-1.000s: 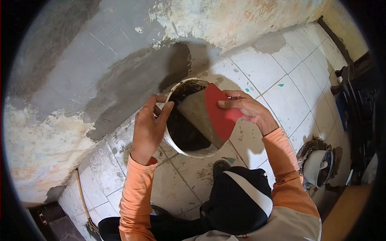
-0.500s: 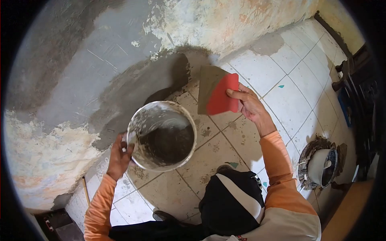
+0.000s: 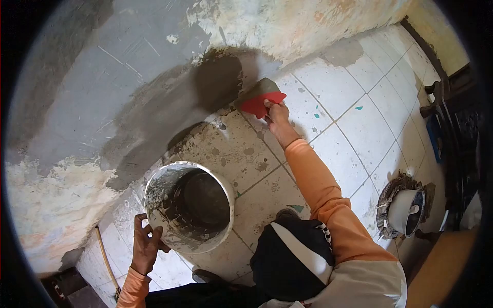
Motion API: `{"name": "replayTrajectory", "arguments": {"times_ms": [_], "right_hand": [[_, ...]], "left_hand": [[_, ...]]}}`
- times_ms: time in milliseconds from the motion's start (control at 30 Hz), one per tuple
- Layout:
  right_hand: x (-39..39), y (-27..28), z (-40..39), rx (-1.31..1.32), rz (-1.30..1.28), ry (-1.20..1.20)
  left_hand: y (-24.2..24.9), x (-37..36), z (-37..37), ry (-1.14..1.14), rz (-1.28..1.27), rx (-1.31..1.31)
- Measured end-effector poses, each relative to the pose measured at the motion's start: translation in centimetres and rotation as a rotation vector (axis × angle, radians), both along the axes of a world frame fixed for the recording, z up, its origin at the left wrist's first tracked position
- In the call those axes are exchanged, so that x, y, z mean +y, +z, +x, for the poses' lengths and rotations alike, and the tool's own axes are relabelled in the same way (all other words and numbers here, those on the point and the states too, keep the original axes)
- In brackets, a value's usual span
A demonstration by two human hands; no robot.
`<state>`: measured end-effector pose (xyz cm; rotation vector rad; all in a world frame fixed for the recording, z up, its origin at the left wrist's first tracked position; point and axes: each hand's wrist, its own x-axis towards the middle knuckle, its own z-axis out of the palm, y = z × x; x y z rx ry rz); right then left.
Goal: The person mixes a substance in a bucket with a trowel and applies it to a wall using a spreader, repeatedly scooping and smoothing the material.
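My right hand (image 3: pixel 277 114) is wrapped around the red grip of a wide flat scraper (image 3: pixel 261 102). Its grey, mortar-coloured blade is close to the foot of the wall; contact with the wall cannot be made out. My left hand (image 3: pixel 146 241) has its fingers curled at the left rim of a round, smeared bucket (image 3: pixel 226 205). Dark grey wet mortar (image 3: pixel 203 203) lies inside the bucket, which tilts slightly. A darker damp strip of grey plaster (image 3: pixel 154 118) runs along the lower wall beside both hands, partly under shadow.
White floor tiles (image 3: pixel 359 118) carry mortar spots and small green scraps. To the right stands a pale container (image 3: pixel 403 210) with a ragged dark rim around it. Dark carved furniture (image 3: pixel 459 123) lines the right edge. A thin stick (image 3: pixel 105 256) lies at lower left.
My right hand has moved the scraper left and away from me, toward the wall's base, turning its blade. The bucket and my left hand have shifted down and left in view.
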<state>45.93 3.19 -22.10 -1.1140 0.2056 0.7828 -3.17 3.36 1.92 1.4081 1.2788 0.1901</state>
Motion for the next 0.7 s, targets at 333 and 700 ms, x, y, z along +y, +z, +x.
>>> {"name": "replayTrajectory", "arguments": {"times_ms": [333,700], "right_hand": [[4.6,4.1,0.0,-0.046,0.014,0.007],[6.8,13.2,-0.9,-0.116,0.179,0.010]], "left_hand": [[-0.9,1.7,-1.5,-0.031,-0.068,-0.046],[-0.3,2.1,-1.9,-0.093,-0.120,-0.169]]}}
